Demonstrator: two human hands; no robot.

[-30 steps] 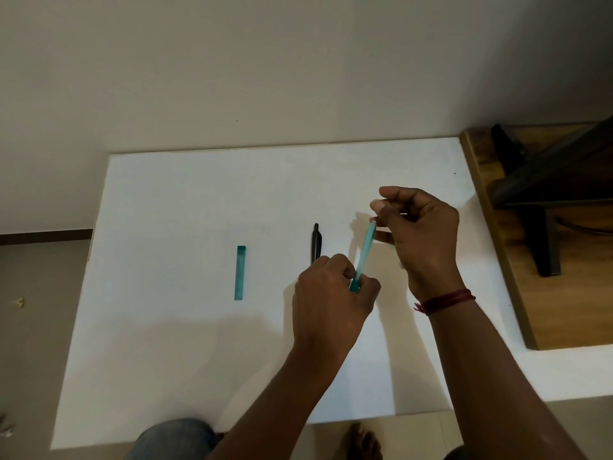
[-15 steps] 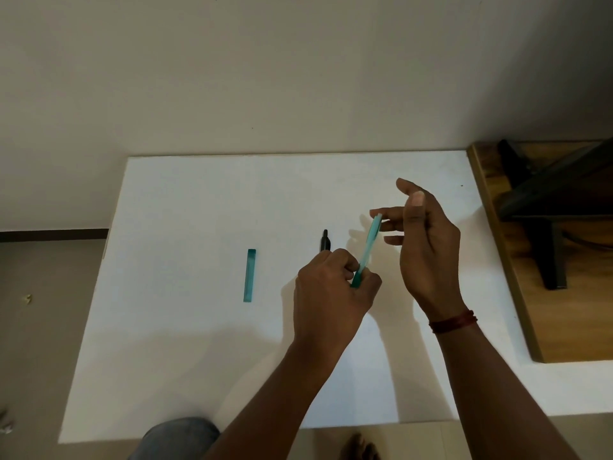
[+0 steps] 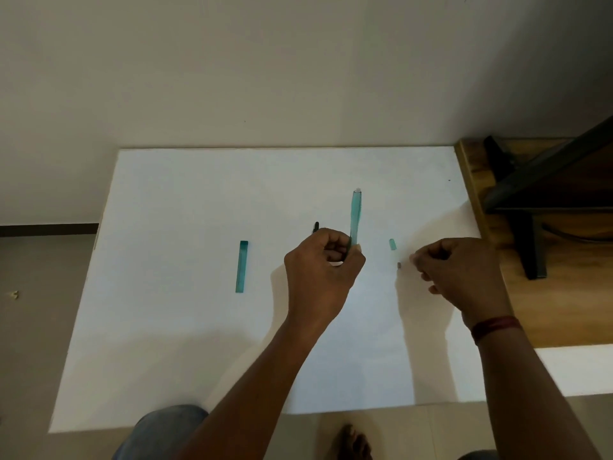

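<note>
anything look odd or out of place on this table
Looks taken apart: the left hand holds a teal barrel, while a teal cap, a small teal bit and a tiny grey bit lie scattered on the table.

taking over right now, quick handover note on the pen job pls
Left hand grips the teal pen barrel upright above the white table.
Right hand: fingers curled, nothing seen in them, beside a tiny grey piece.
Lying on the table: teal cap, slim black part partly behind the left hand, small teal end piece.
Done: pen is apart.
Left: probably set the barrel down or reassemble; cannot tell which.
</note>
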